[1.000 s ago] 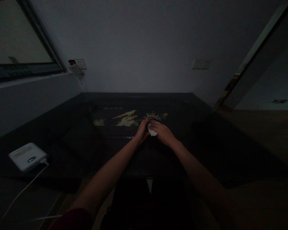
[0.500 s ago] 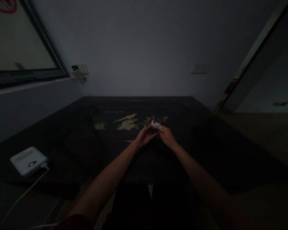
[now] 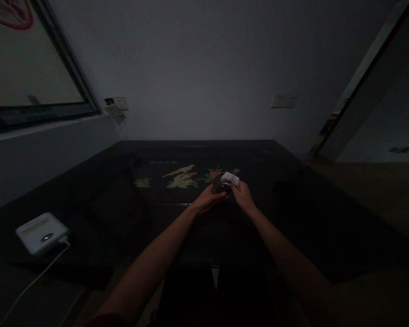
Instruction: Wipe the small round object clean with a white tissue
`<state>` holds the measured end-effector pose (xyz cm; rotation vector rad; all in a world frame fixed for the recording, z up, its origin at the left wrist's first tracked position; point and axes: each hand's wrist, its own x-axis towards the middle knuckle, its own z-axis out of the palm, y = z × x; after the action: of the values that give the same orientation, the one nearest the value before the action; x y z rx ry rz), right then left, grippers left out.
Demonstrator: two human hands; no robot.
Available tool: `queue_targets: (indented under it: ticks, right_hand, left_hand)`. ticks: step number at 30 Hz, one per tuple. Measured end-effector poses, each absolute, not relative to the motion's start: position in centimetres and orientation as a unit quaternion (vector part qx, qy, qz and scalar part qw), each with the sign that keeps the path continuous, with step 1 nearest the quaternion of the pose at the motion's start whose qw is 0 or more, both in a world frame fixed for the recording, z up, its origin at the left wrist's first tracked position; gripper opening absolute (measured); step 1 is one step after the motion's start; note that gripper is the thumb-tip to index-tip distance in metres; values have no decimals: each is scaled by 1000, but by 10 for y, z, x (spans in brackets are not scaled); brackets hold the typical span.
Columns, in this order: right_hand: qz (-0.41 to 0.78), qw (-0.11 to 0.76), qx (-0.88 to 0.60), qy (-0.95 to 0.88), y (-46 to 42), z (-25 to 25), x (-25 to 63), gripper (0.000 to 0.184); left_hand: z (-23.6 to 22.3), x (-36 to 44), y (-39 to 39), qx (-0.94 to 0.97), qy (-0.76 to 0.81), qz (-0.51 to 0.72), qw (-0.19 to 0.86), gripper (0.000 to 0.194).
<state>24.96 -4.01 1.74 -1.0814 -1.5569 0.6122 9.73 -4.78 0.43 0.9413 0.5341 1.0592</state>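
Step, seemingly: working a white, tissue-like sheet (image 3: 230, 178) over a dark, shiny object (image 3: 217, 184), before me by the black surface's (image 3: 116, 213) painted flowers (image 3: 215, 174) | left fingers (image 3: 219, 195) curled round object; right fingers (image 3: 235, 187) pinching sheet | next calls for: steady left hold, gentle right pressure | unclear: object's identity, underside, whether raised; dim light

Tabletop (image 3: 259, 156): open behind and just right of the bird-and-flower decoration (image 3: 182, 181)
White corded box (image 3: 40, 229): obstacle, left and nearside of decoration
Wall (image 3: 197, 81): barrier farther behind decoration
Left hand (image 3: 207, 199), right hand (image 3: 243, 196): obstructing decoration's near right end
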Motion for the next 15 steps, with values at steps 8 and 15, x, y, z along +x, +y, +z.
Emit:
queue_targets:
  ticks: [8, 15]
  right_hand:
    - [271, 537, -435, -670, -52, 24, 243, 31]
    - [272, 497, -410, -715, -57, 22, 237, 30]
  left_hand:
    - [7, 94, -42, 396, 322, 524, 683, 43]
    - [3, 94, -39, 289, 268, 530, 751, 37]
